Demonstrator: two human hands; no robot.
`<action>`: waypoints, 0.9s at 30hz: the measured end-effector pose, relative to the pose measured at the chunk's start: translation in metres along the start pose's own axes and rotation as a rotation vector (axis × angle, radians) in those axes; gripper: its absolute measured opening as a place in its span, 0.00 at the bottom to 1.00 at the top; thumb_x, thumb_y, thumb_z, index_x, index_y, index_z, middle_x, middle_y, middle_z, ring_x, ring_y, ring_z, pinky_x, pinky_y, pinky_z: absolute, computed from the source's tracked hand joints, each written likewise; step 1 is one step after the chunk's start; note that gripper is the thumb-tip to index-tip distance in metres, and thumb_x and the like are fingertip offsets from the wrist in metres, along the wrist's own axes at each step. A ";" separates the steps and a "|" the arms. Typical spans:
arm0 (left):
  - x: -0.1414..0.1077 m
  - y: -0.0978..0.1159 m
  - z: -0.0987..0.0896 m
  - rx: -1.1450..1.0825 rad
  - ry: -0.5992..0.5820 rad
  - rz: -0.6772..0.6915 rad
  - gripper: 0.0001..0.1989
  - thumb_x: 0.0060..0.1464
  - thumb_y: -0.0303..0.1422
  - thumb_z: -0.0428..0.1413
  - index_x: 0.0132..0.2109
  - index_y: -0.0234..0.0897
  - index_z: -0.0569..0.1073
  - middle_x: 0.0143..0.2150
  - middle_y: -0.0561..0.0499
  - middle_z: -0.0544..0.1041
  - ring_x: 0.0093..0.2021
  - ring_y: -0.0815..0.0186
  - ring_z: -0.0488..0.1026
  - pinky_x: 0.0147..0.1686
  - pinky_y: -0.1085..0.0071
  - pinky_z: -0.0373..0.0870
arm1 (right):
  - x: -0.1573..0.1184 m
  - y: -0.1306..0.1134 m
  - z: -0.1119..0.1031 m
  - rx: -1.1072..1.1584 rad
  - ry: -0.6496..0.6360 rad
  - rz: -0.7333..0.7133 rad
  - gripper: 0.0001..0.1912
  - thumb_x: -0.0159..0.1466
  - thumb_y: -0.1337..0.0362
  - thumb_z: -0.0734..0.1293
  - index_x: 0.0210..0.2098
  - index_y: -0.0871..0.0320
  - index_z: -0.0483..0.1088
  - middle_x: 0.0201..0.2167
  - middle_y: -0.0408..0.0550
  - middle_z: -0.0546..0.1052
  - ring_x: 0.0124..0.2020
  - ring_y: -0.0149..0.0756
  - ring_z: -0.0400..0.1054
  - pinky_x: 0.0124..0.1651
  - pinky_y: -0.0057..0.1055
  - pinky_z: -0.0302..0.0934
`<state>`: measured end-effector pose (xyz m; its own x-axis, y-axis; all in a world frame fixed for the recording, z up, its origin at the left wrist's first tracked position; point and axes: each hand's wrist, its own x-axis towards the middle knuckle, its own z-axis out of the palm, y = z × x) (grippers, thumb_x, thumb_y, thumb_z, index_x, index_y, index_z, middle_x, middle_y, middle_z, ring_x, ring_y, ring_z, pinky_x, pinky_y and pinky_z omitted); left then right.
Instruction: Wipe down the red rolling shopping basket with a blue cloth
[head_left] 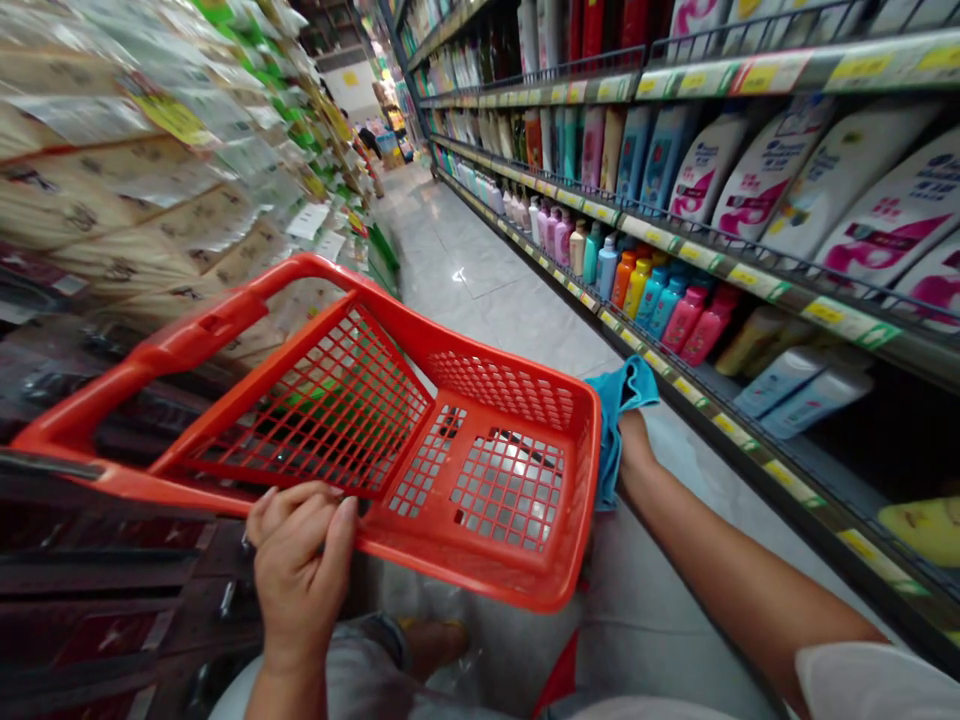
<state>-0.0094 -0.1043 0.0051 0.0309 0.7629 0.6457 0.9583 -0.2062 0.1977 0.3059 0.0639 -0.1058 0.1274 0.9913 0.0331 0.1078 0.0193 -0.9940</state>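
Observation:
A red plastic shopping cart (480,400) with grid walls and a grid bottom stands tilted across the view, with nothing in its basket. My left hand (304,550) is closed around the cart's near rim, fingers curled over the edge. On the cart's right end lies a blue cloth (619,425), pressed against the outside of that end. My right hand (634,450) reaches to the cloth from the lower right; the cloth and the cart hide most of its fingers.
Shelves of bottles (780,180) run along the right side. Stacked packages (135,180) fill the left. The grey tiled floor (465,240) of the aisle leads away between them, and a person in dark clothing (369,140) is far down it.

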 end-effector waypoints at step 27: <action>-0.007 -0.024 0.008 -0.235 0.164 -0.123 0.23 0.65 0.32 0.47 0.19 0.41 0.65 0.22 0.55 0.71 0.37 0.64 0.72 0.59 0.52 0.59 | -0.010 -0.128 0.187 -1.214 -1.039 -0.577 0.07 0.59 0.75 0.70 0.35 0.60 0.79 0.44 0.55 0.79 0.51 0.48 0.73 0.55 0.41 0.66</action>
<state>-0.0300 -0.0993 -0.0100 -0.1457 0.6855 0.7133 0.8593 -0.2696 0.4346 0.1064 0.0761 0.0018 -0.7941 0.5618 -0.2319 0.6051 0.7666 -0.2148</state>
